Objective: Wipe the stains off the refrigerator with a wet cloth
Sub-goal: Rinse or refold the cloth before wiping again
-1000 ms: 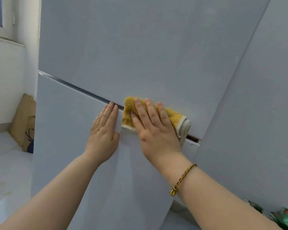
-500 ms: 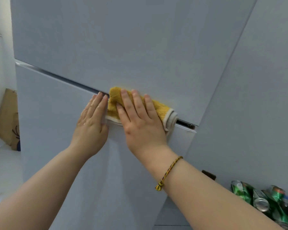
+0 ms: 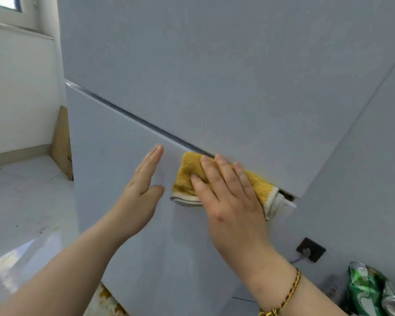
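1. Plainly, the right hand [image 3: 233, 201] is pressing flat on the cloth [image 3: 187, 176] with its fingers straight and slightly spread. Its grip is not curling round anything; palm and fingers are simply pinning the cloth against the refrigerator [image 3: 214, 76].
2. That flat press is probably spreading the load over the folded cloth, so that it is rubbing a broad patch rather than bunching up.
3. The cloth is lying across the seam [image 3: 128, 115] between the upper and lower doors, near its right end. Its top edge is reaching into the gap, likely to catch grime there.
4. The left hand [image 3: 144, 190] is holding nothing, its grip fully open with the fingers straight and together. It is hovering just beside the cloth's left edge, over the lower door [image 3: 114, 156]. I cannot tell whether it is touching the panel; I judge it is steadying the door.
5. The cloth is showing as mustard-yellow plush, folded, with a pale cream trim along its lower edge and right end. Whether it is wet is not showing.
6. The door panels are looking pale grey-blue and glossy, with no clear stain showing.
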